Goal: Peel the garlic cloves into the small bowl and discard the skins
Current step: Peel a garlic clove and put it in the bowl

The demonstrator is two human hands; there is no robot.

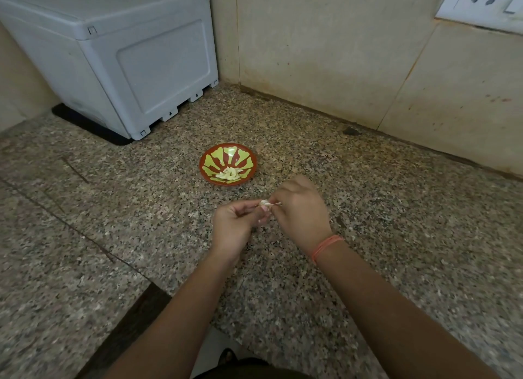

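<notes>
A small red bowl with green petal markings (210,159) stands on the speckled granite counter, with several peeled garlic cloves (228,174) lying in its near side. Just in front of the bowl, my left hand (233,226) holds a garlic clove (265,204) in its curled fingers. My right hand (300,209) meets it from the right and pinches a strip of papery skin (276,203) that sticks out from the clove. Most of the clove is hidden between the fingers. Both hands hover a little above the counter.
A grey plastic appliance (119,53) on a black mat fills the back left corner. Beige wall tiles (325,44) close off the back and right, with a white socket plate (486,2) at the top right. The counter's front edge (152,285) steps back at the lower left.
</notes>
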